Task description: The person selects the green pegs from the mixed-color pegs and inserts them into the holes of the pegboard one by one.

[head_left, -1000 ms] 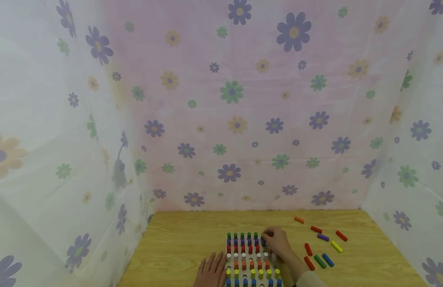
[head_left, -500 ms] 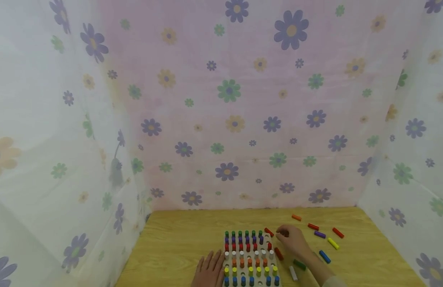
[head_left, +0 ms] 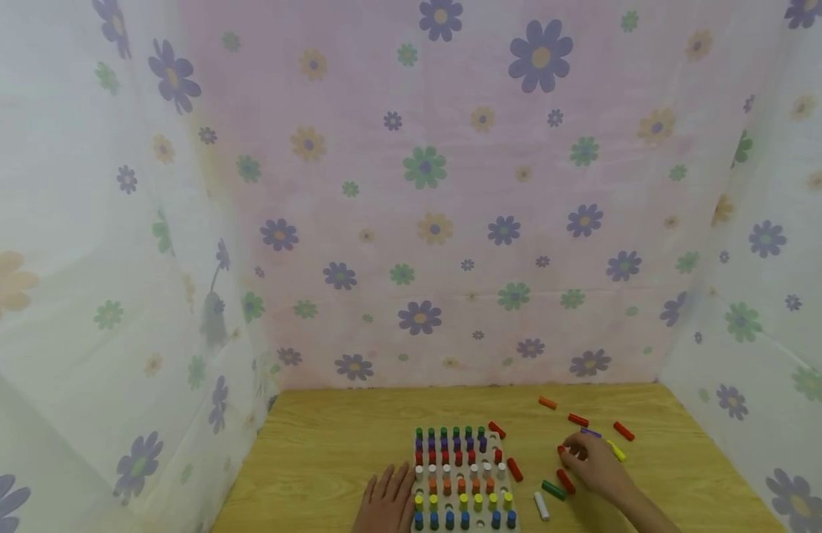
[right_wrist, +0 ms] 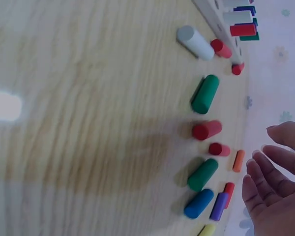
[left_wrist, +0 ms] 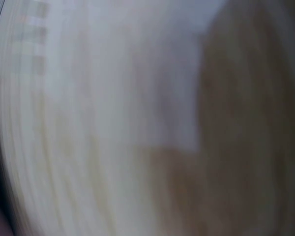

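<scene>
A pale pegboard [head_left: 496, 438] carries rows of upright coloured pegs, from green at the far end to blue at the near end. My left hand [head_left: 386, 500] lies with fingers extended along the board's left edge. Over the loose pegs to the right is my right hand [head_left: 598, 466], its fingertips near a red peg [head_left: 561, 449] that it partly covers. In the right wrist view the right hand [right_wrist: 280, 179] has loosely bent fingers with nothing between them. The left wrist view is too blurred to make out the hand.
Around the right hand lie another red peg [head_left: 566, 482], a green peg [head_left: 553, 489], a white peg [head_left: 541, 506], a purple peg [head_left: 590, 433] and a yellow peg [head_left: 615, 450]. A blue peg [right_wrist: 198, 203] shows in the right wrist view. Flowered sheets [head_left: 357, 318] enclose the table.
My right hand has let go of a purple peg, which stands in the board, and has moved right to the loose pegs. My left hand stays beside the board.
</scene>
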A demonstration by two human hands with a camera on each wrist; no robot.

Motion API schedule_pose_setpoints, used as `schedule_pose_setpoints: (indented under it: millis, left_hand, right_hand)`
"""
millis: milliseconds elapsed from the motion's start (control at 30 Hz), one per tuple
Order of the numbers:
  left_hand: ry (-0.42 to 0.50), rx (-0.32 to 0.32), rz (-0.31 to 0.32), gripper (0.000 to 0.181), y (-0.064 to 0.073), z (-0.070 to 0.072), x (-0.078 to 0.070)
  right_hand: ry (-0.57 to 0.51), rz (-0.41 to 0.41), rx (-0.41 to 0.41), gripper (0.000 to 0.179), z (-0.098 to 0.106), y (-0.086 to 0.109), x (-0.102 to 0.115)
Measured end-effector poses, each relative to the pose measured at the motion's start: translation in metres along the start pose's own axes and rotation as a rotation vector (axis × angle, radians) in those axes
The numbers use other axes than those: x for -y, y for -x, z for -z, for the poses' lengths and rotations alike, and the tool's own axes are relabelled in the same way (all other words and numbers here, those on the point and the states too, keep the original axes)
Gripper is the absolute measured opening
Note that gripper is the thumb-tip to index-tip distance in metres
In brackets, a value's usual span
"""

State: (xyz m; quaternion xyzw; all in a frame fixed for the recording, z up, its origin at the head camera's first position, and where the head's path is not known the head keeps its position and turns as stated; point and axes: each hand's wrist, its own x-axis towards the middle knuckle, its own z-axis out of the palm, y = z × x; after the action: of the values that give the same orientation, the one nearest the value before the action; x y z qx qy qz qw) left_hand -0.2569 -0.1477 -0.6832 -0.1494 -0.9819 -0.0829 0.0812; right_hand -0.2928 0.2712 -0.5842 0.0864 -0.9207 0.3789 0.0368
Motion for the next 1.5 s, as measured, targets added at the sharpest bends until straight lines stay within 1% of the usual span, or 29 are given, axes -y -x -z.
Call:
schedule_pose_setpoints:
  millis: [200,300,367,533,733,867,1000,1100,1300,1400,1500]
  left_hand:
    - [-0.017,0.004,0.012,0.057,0.000,0.000,0.000]
    - [-0.008,0.008,0.017,0.056,0.000,0.000,0.000]
    - [-0.001,0.012,0.019,0.056,0.000,0.000,0.000]
    - [0.014,0.024,0.022,0.057,0.001,0.001,0.000]
    - [0.027,0.034,0.023,0.060,0.001,0.003,0.000]
    - [0.030,0.041,0.022,0.061,0.000,0.004,0.000]
    - [0.035,0.058,0.029,0.061,0.000,0.005,-0.001]
    - [0.036,0.070,0.034,0.061,0.000,0.006,-0.001]
    - [0.009,0.044,0.027,0.058,0.000,0.002,0.000]
    - [0.001,0.036,0.026,0.058,0.001,0.000,-0.001]
    - [0.008,0.039,0.028,0.059,0.001,0.001,-0.001]
  right_hand:
    - [0.116,-0.068,-0.039,0.022,0.005,0.009,-0.012]
    - [0.149,-0.089,-0.022,0.023,0.005,0.011,-0.017]
    - [0.160,-0.109,0.005,0.022,0.005,0.012,-0.020]
    - [0.146,-0.166,0.059,0.020,0.003,0.012,-0.023]
    - [0.149,-0.173,0.071,0.021,0.002,0.012,-0.024]
    - [0.120,-0.206,0.091,0.019,0.001,0.014,-0.026]
    - [0.112,-0.215,0.109,0.017,-0.002,0.015,-0.028]
    - [0.126,-0.211,0.117,0.015,-0.003,0.015,-0.028]
    - [0.147,-0.208,0.147,0.009,-0.005,0.015,-0.028]
    - [0.164,-0.184,0.138,0.007,-0.008,0.017,-0.029]
    - [0.158,-0.180,0.126,0.006,-0.009,0.019,-0.029]
